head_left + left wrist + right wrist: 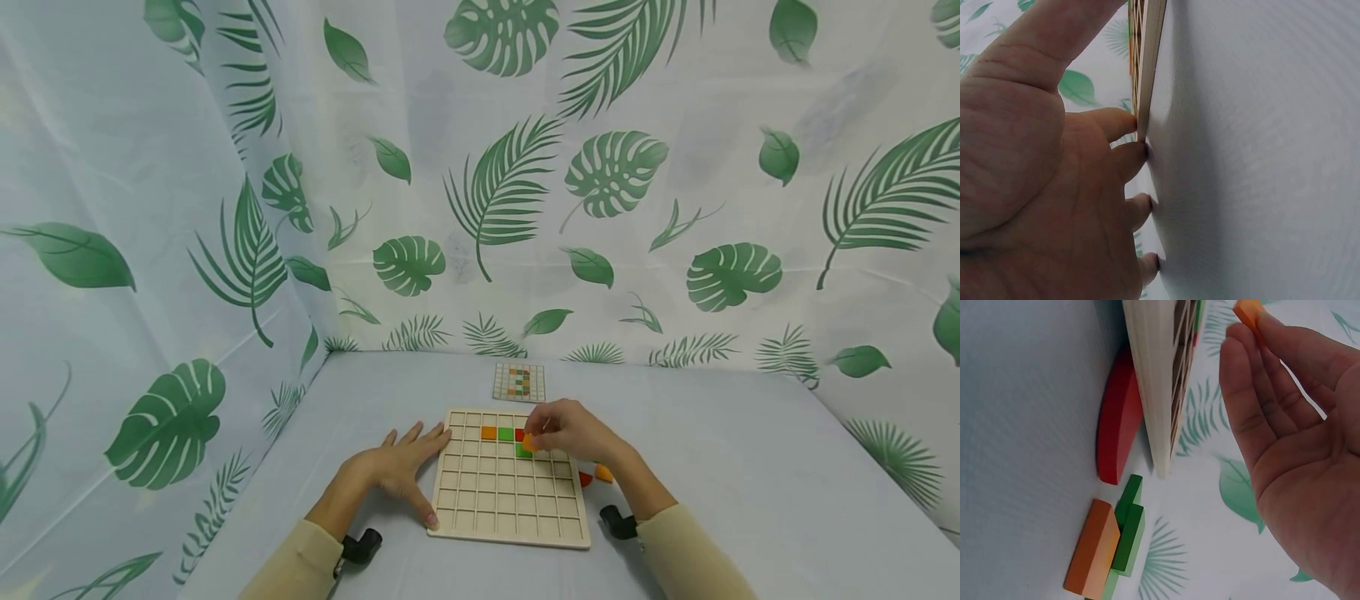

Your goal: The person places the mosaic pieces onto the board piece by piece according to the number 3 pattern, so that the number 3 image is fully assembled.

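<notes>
One orange tile (529,442) pinched in right hand (568,430), one o'clock over wooden grid board (487,501). Left hand (399,467) spread, touching nine o'clock edge. Imo lower level, don't bump green tile (522,452).

I'm standing at what looks like a small screened-off booth; whether it sits inside a home, an office or a lab, I can't tell. White, creased cloth printed with green tropical leaves (510,312) hangs along the back edge of the pale grey, plain-topped desk (720,467), turns at the far left corner and follows the left edge, with more along the right. Small black tubular devices (363,547) at the cuffs of beige sleeves (300,560) suggest a filming setup.
</notes>
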A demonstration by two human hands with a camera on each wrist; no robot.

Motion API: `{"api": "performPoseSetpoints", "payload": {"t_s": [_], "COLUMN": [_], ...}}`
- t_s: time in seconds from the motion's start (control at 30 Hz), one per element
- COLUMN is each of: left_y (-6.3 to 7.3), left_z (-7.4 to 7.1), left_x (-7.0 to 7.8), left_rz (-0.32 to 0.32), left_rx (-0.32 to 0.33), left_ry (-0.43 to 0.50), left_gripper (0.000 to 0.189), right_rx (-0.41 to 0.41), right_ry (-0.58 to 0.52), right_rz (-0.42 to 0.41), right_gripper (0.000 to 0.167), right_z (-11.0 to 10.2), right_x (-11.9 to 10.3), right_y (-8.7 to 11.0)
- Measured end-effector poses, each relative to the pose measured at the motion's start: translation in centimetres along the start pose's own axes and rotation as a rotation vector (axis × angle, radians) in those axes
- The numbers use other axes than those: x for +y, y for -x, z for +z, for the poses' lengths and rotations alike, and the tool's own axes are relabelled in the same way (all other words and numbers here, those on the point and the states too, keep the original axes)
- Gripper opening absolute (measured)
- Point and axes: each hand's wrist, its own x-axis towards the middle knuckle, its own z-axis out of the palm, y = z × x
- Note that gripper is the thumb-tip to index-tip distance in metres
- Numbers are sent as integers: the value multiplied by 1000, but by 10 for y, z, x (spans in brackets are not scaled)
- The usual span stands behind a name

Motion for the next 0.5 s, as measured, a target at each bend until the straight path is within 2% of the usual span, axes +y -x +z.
{"api": "performPoseSetpoints", "payload": {"t_s": [0.5], "left_y": [1], "left_z": [0], "left_x": [1], "left_rz": [-4], "left_rx": [-1], "left_ry": [16], "left_gripper": [136], "right_rx": [-72], "right_ry": [78], "right_rz": [-69], "right_gripper": [8], "right_z": [10], "right_x": [0], "right_y": [-2]}}
